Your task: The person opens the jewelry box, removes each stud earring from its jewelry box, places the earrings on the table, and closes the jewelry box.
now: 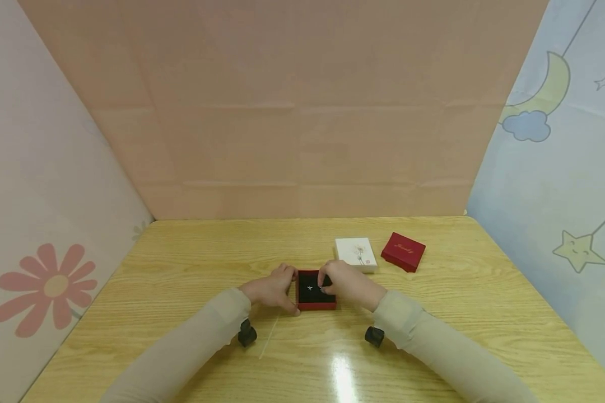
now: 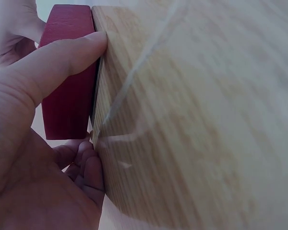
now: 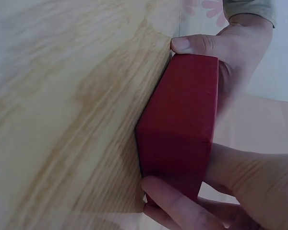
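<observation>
An open red jewelry box (image 1: 316, 306) with a black insert (image 1: 310, 298) sits on the wooden table. A small silver star-shaped earring (image 1: 310, 288) shows on the insert's left half. My left hand (image 1: 273, 288) holds the box by its left side, thumb (image 2: 89, 43) at the near corner and fingers round the far one. Over the right half, my right hand (image 1: 352, 284) reaches in with thumb and index finger pinched at a second small silver earring (image 1: 321, 287), mostly hidden by the fingertips. Its other fingers (image 3: 177, 203) lie along the box's right side.
Behind the right hand stands a white box (image 1: 353, 252) with a flower print. To its right lies a red lid (image 1: 404, 252) with gold lettering. A thin pale strip (image 1: 269, 337) lies on the table (image 1: 206, 252) in front of the left hand.
</observation>
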Demonstrator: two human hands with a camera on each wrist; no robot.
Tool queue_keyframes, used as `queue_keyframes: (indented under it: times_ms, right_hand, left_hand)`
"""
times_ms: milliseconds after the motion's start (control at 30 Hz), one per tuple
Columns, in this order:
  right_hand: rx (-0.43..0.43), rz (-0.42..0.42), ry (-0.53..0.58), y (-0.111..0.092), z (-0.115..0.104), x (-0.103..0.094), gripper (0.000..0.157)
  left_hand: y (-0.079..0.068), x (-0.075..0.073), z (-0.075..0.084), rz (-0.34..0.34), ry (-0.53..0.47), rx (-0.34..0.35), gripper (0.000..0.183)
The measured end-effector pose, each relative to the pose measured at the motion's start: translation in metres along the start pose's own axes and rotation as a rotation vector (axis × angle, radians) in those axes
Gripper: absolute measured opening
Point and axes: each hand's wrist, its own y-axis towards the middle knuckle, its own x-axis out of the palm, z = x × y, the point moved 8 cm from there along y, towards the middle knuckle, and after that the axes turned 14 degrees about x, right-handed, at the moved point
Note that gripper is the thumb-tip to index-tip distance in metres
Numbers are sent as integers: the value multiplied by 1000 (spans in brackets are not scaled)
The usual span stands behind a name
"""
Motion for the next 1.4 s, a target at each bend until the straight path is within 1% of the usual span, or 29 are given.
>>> queue_keyframes:
  times_ms: [333,733,800,900,1000,1067,1133,1200,1333,1400]
  right_hand:
    - [-1,-2,-29,2,-2,0,9]
    - [-88,60,2,-4,4,-2,9]
    - [-105,77,16,-6,3,-6,9]
    - [-136,113,54,-12,2,-16,9]
    - [-165,149,128,-21,5,-31,9]
    - [-166,149,182,-26,11,-39,8]
    - [-141,118,241,-31,21,-44,7]
    - [-104,68,286,-34,33,-43,5]
    - [-10,-62,354,-38,56,-31,5]
    - [15,-109,371,-40,62,-23,5]
  left_hand:
    - [1,1,-2,1,5,4,78]
    - [2,1,-2,-4,13,1,79]
    - [2,1,-2,-4,13,3,78]
    - [1,0,-1,-4,11,4,78]
    - [1,-1,1,-5,4,3,79]
    - [0,-1,2,-7,-1,2,80]
    - [0,-1,2,-9,-5,2,80]
    - [0,0,2,-11,-7,2,80]
    - [0,0,1,-9,-1,1,79]
    - [0,0,1,-10,7,0,79]
